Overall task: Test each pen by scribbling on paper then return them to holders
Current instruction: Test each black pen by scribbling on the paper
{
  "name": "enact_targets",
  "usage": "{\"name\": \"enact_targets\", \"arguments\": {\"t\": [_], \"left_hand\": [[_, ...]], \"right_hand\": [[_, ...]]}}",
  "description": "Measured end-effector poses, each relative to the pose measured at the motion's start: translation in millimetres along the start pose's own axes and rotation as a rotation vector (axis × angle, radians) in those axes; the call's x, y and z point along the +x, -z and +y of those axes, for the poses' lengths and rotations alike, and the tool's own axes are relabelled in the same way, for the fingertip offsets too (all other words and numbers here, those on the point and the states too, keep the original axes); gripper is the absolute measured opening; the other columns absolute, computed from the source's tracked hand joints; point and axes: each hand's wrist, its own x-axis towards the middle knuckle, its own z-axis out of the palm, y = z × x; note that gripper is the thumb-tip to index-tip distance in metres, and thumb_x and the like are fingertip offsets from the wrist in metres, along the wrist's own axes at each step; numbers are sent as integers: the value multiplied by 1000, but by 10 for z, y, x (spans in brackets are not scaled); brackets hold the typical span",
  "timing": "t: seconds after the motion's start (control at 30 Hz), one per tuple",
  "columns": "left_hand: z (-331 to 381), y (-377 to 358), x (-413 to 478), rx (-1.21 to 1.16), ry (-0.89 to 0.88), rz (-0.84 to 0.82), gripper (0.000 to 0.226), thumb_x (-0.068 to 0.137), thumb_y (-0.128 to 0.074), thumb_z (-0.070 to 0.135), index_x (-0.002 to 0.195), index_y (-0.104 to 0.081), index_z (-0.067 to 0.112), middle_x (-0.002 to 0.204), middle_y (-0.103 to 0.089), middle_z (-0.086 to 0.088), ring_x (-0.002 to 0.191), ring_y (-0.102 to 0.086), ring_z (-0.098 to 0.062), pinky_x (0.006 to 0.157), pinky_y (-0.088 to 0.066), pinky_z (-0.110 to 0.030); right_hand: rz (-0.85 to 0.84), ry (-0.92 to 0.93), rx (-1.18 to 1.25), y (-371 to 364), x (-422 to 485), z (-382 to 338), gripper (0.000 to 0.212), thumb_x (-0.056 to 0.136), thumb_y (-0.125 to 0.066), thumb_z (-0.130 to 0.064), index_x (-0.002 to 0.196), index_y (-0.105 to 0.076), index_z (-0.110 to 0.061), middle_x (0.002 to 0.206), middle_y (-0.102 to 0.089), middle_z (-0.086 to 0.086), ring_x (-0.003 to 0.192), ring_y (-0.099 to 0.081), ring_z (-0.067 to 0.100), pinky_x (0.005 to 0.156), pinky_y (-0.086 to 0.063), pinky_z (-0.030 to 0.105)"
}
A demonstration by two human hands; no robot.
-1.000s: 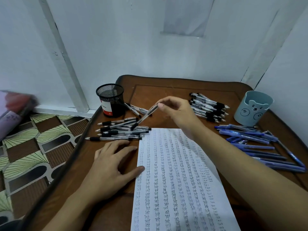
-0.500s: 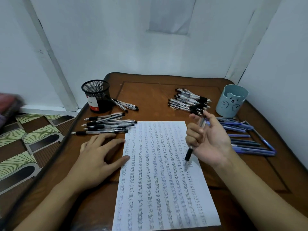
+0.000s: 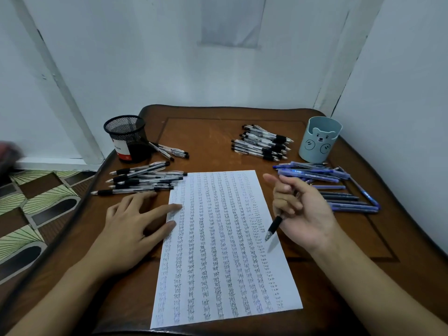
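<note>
Rows of "test" across paper (image 3: 218, 251), left hand (image 3: 131, 226) spread, right hand (image 3: 306, 214) gripping pen (image 3: 274, 226)

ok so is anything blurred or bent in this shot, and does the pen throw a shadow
Head view: wide-angle bend makes the white wall post lean; the head view's left edge shows a smeared reddish thing; light is dim and cool, no glare; the clear-barrelled black pen in the right hand throws a soft shadow on the white written sheet.

L hand (image 3: 135, 229), R hand (image 3: 303, 214) bare; forearms (image 3: 378, 289) bare.
</note>
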Motion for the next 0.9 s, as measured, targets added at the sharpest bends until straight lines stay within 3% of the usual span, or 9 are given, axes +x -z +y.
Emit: {"name": "enact_targets", "arguments": {"t": [0.07,0.13,0.27,0.37,0.47,0.53,0.67,0.8,0.9], "left_hand": [[-3,-5,1,2,-5,2,50,83,-12,88,130,-26,82,158,-28,12,147,-16,-12,115,-18,-49],[-5,-8,1,-1,-10,9,48,83,-13,87,130,-26,83,159,-28,11,148,-17,-13,115,-19,-50],[-14,-29,1,0,-19,22,50,86,-16,86,133,-30,79,158,-31,10,148,-19,-16,114,-20,-51],[-20,-33,0,1,-20,25,50,86,-16,85,133,-31,78,158,-32,9,147,-20,-15,113,-21,-50],[-6,-24,-2,-5,-21,29,50,86,-16,85,133,-32,78,157,-32,9,147,-20,-16,113,-21,-50],[0,-21,-1,-2,-19,23,50,86,-15,86,133,-31,78,158,-30,10,148,-18,-15,113,-20,-49],[-6,-27,-6,4,-16,20,48,86,-16,85,132,-29,80,159,-28,11,147,-17,-13,114,-19,-48],[-7,-26,-7,-8,-19,34,47,87,-18,84,132,-30,79,158,-30,11,147,-20,-14,114,-20,-48],[-2,-25,-11,-12,-19,45,45,87,-19,84,131,-28,81,157,-32,11,147,-22,-14,114,-21,-50]], "right_hand": [[-19,-16,-40,70,-24,13,47,98,-49,-26,118,-63,13,76,-57,6,51,-55,10,48,-51,20],[-3,-10,-205,166,-41,26,59,102,-43,-43,113,-71,9,85,-67,16,67,-67,21,60,-61,31],[24,79,-408,267,-79,41,54,102,-48,-47,92,-74,0,85,-71,16,67,-71,22,54,-58,24],[-49,157,-515,279,-75,57,18,89,-67,-16,77,-65,-2,79,-68,16,68,-70,23,56,-57,22],[-148,248,-831,322,-14,45,21,79,-72,8,73,-55,-4,71,-55,13,57,-51,20,48,-40,24],[-204,268,-992,314,26,16,16,84,-66,14,81,-56,2,74,-57,15,59,-51,27,50,-44,26],[-319,140,-1072,347,98,-43,9,88,-62,5,94,-67,10,92,-70,24,85,-70,48,77,-62,42],[-396,273,-1301,417,140,-50,11,79,-72,3,78,-68,-7,82,-67,26,77,-62,56,65,-53,52],[-430,347,-1463,445,140,-99,15,78,-78,2,75,-67,-9,76,-67,11,69,-62,41,60,-47,47]]}}
